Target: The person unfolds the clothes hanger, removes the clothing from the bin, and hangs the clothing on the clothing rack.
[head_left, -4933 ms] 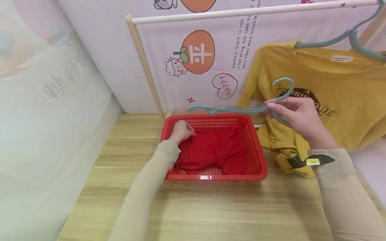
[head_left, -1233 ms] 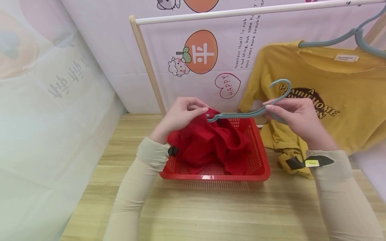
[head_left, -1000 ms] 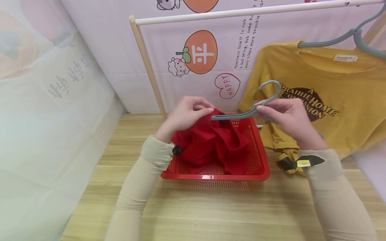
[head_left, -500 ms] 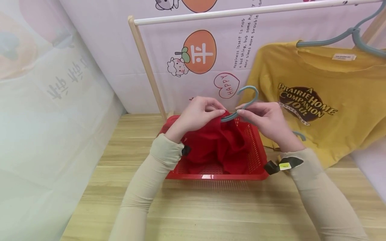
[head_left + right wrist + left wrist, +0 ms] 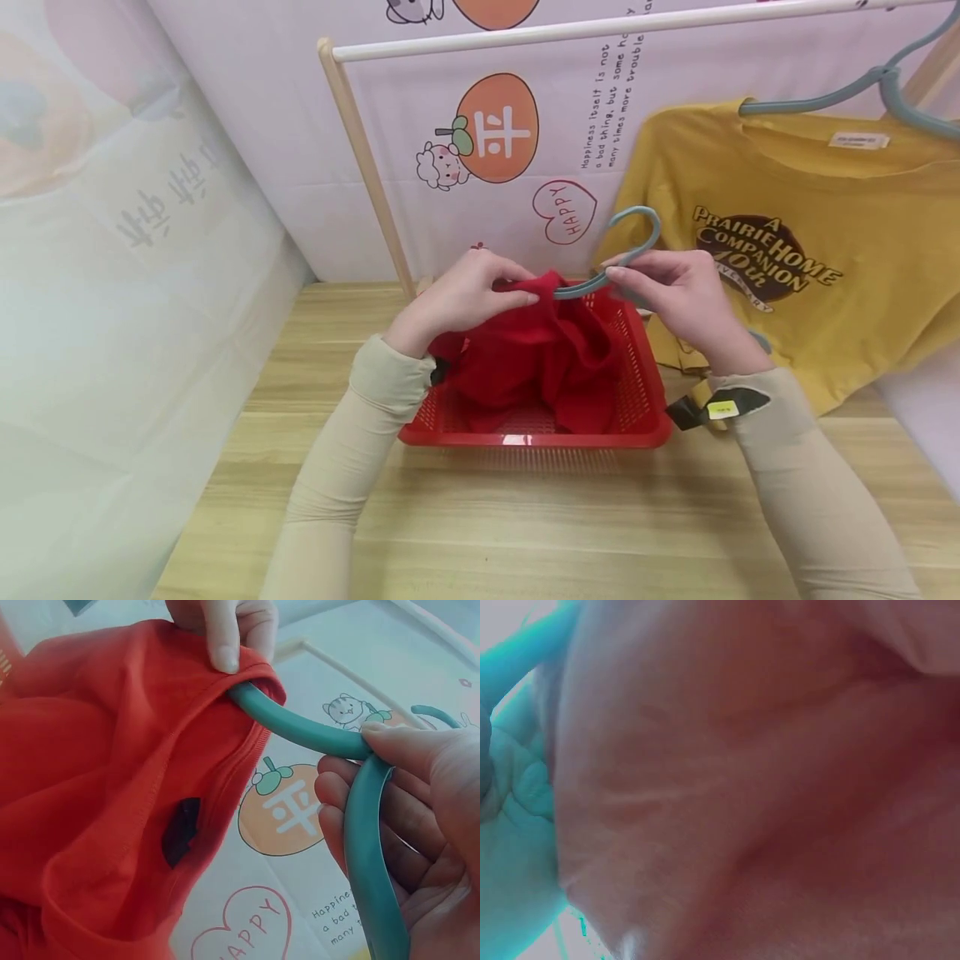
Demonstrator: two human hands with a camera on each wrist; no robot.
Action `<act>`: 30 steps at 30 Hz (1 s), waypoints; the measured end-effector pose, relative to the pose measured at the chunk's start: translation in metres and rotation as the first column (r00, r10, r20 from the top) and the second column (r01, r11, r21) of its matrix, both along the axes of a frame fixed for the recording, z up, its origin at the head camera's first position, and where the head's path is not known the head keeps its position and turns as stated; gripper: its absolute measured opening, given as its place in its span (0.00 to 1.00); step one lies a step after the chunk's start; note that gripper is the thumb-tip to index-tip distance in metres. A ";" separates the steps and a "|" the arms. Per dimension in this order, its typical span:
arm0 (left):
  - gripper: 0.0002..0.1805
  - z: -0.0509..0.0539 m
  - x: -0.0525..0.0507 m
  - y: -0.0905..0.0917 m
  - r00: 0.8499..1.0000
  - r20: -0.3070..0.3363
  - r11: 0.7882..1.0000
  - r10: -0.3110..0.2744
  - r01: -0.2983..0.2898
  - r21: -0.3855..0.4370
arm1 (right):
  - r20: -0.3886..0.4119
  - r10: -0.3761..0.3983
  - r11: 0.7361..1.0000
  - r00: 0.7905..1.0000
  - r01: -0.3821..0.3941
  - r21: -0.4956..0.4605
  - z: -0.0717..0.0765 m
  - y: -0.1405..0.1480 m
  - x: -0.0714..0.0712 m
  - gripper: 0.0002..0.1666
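Observation:
A red shirt (image 5: pixel 517 358) lies bunched in the red basket (image 5: pixel 525 440), its neck edge lifted. My left hand (image 5: pixel 468 300) pinches that edge between thumb and fingers; in the right wrist view the thumb (image 5: pixel 223 652) lies on the cloth. My right hand (image 5: pixel 686 296) grips a blue-green hanger (image 5: pixel 581 289) near the base of its hook. One arm of the hanger (image 5: pixel 300 731) runs into the neck opening, its tip hidden in the cloth. The other arm points down past my right palm. Pale red cloth (image 5: pixel 742 787) fills most of the left wrist view.
A yellow shirt (image 5: pixel 795 200) hangs on another hanger (image 5: pixel 817 102) at the right of the rack. The rack's white rail (image 5: pixel 562 32) runs above the basket. Its wooden post (image 5: pixel 367 167) stands behind the basket's left side. Wooden tabletop (image 5: pixel 480 525) lies in front.
My left hand has raised the shirt's neck edge from the basket. My right hand has brought the hanger left, one arm into the neck. Lately both hands have drawn slightly apart.

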State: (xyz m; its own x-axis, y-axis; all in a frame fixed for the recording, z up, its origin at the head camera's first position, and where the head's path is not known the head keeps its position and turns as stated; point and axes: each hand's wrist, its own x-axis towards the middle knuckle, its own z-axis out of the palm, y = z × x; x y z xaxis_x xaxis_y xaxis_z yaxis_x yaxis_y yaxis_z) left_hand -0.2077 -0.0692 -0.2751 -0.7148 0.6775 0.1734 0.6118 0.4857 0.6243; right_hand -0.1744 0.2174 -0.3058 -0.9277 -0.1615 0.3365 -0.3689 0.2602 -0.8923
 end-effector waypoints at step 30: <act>0.13 -0.008 -0.006 -0.011 0.971 -0.063 0.949 0.230 -0.209 0.237 | 0.027 -0.059 0.998 0.998 0.059 -0.002 0.009 -0.015 0.017 0.21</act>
